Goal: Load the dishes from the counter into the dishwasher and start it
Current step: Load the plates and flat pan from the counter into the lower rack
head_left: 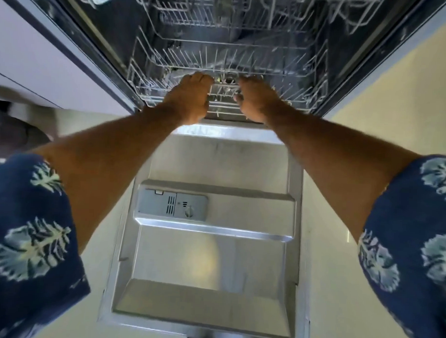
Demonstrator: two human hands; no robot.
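The dishwasher stands open in front of me, its steel door (209,254) folded flat under my arms. The white wire lower rack (154,65) sits inside the tub with no dishes visible among its tines. My left hand (190,97) and my right hand (254,99) both curl over the front rail of that rack, side by side near its middle. An upper rack (187,8) shows at the top edge of the view. No counter dishes are in sight.
A grey detergent dispenser (172,203) sits in the door's inner panel. White cabinet fronts (31,61) stand to the left of the opening. Pale floor (365,249) lies on both sides of the door, and a yellowish wall (409,87) rises at right.
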